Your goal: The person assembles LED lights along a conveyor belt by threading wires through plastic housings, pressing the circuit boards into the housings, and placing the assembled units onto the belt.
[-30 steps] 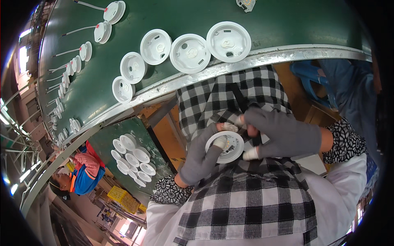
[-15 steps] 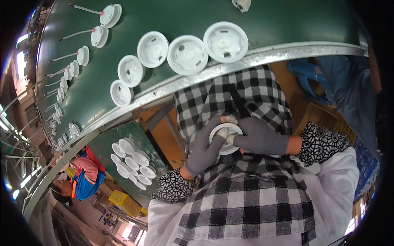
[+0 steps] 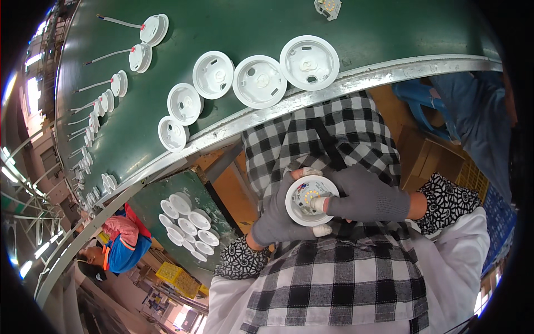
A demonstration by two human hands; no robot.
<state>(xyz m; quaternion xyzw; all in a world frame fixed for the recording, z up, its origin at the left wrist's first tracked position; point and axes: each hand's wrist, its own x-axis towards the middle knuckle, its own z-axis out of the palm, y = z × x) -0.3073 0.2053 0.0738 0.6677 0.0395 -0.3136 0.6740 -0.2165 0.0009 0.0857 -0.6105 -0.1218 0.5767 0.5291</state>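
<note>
White round housing [image 3: 291,207] is held over the checked apron [image 3: 334,278], open side toward the wearer, seemingly to keep its circuit board [image 3: 309,196] visible and reachable. The gloved left hand [image 3: 275,216] cups it from the left, digits gripping top and bottom edges, apparently for steadiness. The right hand [image 3: 367,195] presses 1 covered digit inside; whether its hidden fingers pinch the wall, cannot tell. 5 similar housings [image 3: 260,82] line the green table [image 3: 389,33] edge, likely for easy reach.
</note>
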